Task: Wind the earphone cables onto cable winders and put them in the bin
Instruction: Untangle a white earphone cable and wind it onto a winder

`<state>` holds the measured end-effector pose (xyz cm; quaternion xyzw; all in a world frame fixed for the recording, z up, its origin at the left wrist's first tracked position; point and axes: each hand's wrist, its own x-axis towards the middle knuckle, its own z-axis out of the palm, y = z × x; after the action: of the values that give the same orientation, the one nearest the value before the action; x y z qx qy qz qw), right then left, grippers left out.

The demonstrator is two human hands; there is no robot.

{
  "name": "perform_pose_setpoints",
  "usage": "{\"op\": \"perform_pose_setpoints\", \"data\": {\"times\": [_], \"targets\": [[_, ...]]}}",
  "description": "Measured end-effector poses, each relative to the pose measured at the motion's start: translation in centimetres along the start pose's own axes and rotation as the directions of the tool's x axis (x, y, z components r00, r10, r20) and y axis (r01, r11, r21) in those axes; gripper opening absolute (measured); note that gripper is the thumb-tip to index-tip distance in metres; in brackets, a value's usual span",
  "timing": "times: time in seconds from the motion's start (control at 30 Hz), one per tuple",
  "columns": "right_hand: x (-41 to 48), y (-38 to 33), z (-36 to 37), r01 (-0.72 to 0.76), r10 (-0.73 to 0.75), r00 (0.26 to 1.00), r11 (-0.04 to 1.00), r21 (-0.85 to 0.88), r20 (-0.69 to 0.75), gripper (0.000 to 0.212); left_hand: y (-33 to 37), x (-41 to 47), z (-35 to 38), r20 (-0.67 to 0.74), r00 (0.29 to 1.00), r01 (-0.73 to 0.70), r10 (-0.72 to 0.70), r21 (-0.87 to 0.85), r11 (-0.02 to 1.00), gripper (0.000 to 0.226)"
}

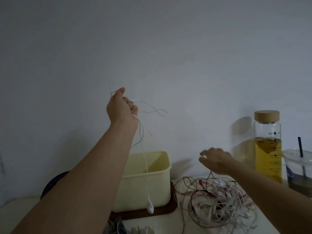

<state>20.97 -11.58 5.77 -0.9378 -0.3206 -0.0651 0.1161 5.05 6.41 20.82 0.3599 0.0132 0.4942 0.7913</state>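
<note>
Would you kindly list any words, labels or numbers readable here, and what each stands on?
Nothing can be read for certain.
Bottle: a dark printed line with a small drop mark near the top, too blurred to read.
Bottle side: scale marks running down, too small to read.
Cup: a dark blue print on its wall, blurred and unreadable.

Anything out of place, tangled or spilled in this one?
The earphone cables, right of the yellow bin, lie in one loose tangle of white, red and dark strands. The left hand holds a white earphone cable aloft, its earbud dangling before the bin. No spill shows.
</note>
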Motion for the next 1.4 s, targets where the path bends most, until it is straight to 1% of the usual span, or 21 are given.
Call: {"op": "perform_pose_setpoints", "data": {"times": [0.07, 0.1, 0.13, 0.2, 0.27, 0.33, 0.4, 0.47, 0.57, 0.6, 0.7, 0.77, 0.83, 0.87, 0.9, 1.0, 1.07, 1.13, 1.23, 1.3, 1.4], "targets": [[0.2, -1.9, -2.6, 0.053, -0.031, 0.984, 0.991, 0.119, -0.177, 0.045, 0.1, -0.1, -0.2, 0.027, 1.000, 0.015, -0.015, 0.003, 1.000, 0.022], [0.0, -3.1, -4.1, 0.117, -0.057, 0.970, 0.962, 0.248, -0.236, 0.044, 0.3, -0.2, -0.2, 0.038, 0.999, 0.020, -0.020, 0.003, 1.000, 0.022], [-0.4, -4.5, -5.6, 0.196, -0.088, 0.961, 0.887, 0.417, -0.264, 0.044, 0.5, -0.3, -0.1, 0.046, 0.999, 0.022, -0.022, 0.002, 1.000, 0.022], [-1.6, -7.7, -8.5, 0.315, -0.207, 0.949, 0.650, 0.692, -0.237, 0.043, 1.3, -0.4, 0.0, 0.061, 0.998, 0.021, -0.021, -0.005, 1.000, 0.021], [-2.7, -11.0, -10.9, 0.325, -0.325, 0.927, 0.447, 0.833, -0.187, 0.045, 2.2, -0.6, 0.2, 0.086, 0.996, 0.016, -0.014, -0.014, 1.000, 0.020], [-2.8, -13.8, -12.4, 0.248, -0.354, 0.926, 0.303, 0.920, -0.133, 0.050, 3.1, -0.9, 0.2, 0.120, 0.993, 0.003, -0.004, 0.002, 1.000, 0.019], [-2.8, -16.6, -13.7, 0.130, -0.347, 0.935, 0.163, 0.978, -0.066, 0.056, 4.1, -1.3, -0.1, 0.154, 0.988, -0.009, 0.004, 0.034, 0.999, 0.017], [-2.8, -19.1, -14.5, 0.060, -0.331, 0.942, 0.020, 0.998, -0.050, 0.054, 5.4, -1.7, -0.7, 0.193, 0.981, -0.013, 0.001, 0.059, 0.998, 0.017], [-3.2, -22.3, -15.3, 0.067, -0.308, 0.943, -0.186, 0.980, -0.123, 0.025, 7.5, -2.0, -1.9, 0.243, 0.970, -0.019, -0.004, 0.090, 0.996, 0.019], [-3.5, -23.4, -15.5, 0.074, -0.304, 0.941, -0.236, 0.969, -0.146, 0.022, 8.4, -2.0, -2.4, 0.249, 0.968, -0.027, 0.001, 0.103, 0.994, 0.019], [-4.4, -26.6, -15.9, 0.096, -0.267, 0.946, -0.311, 0.945, -0.184, 0.023, 11.5, -2.2, -4.3, 0.216, 0.976, -0.061, 0.009, 0.236, 0.970, 0.019], [-5.0, -28.6, -16.2, 0.094, -0.231, 0.955, -0.362, 0.927, -0.187, 0.022, 13.8, -2.3, -5.9, 0.172, 0.985, -0.092, 0.027, 0.380, 0.920, 0.020], [-5.4, -30.4, -16.3, 0.082, -0.205, 0.963, -0.401, 0.912, -0.177, 0.021, 16.5, -2.4, -7.6, 0.137, 0.988, -0.131, 0.074, 0.476, 0.870, 0.021], [-5.6, -31.1, -16.3, 0.079, -0.198, 0.965, -0.396, 0.915, -0.169, 0.022, 17.8, -2.4, -8.5, 0.123, 0.987, -0.151, 0.103, 0.493, 0.857, 0.021], [-5.5, -31.5, -16.3, 0.080, -0.199, 0.967, -0.362, 0.929, -0.160, 0.024, 18.9, -2.4, -9.4, 0.109, 0.985, -0.171, 0.134, 0.500, 0.849, 0.022], [-5.5, -32.4, -15.4, 0.060, -0.275, 0.955, -0.184, 0.981, -0.110, 0.026, 21.8, -2.6, -13.1, 0.053, 0.973, -0.213, 0.227, 0.595, 0.775, 0.024], [-5.6, -32.6, -14.2, 0.046, -0.369, 0.928, -0.024, 0.999, -0.052, 0.025, 22.6, -2.7, -16.0, 0.026, 0.971, -0.191, 0.237, 0.679, 0.709, 0.025], [-5.9, -33.2, -12.4, 0.048, -0.474, 0.880, 0.176, 0.983, 0.042, 0.023, 22.7, -3.0, -19.2, -0.010, 0.979, -0.126, 0.205, 0.760, 0.638, 0.025], [-6.3, -33.8, -10.1, 0.073, -0.560, 0.810, 0.390, 0.918, 0.173, 0.024, 21.8, -3.5, -23.2, -0.053, 0.987, -0.027, 0.152, 0.876, 0.481, 0.026], [-6.3, -33.9, -8.9, 0.104, -0.563, 0.797, 0.481, 0.871, 0.216, 0.025, 21.1, -3.9, -25.5, -0.061, 0.982, -0.002, 0.176, 0.942, 0.336, 0.026], [-6.0, -33.6, -7.9, 0.122, -0.544, 0.794, 0.580, 0.806, 0.271, 0.026, 19.8, -4.5, -28.8, -0.036, 0.978, 0.009, 0.208, 0.991, 0.131, 0.023]]}}
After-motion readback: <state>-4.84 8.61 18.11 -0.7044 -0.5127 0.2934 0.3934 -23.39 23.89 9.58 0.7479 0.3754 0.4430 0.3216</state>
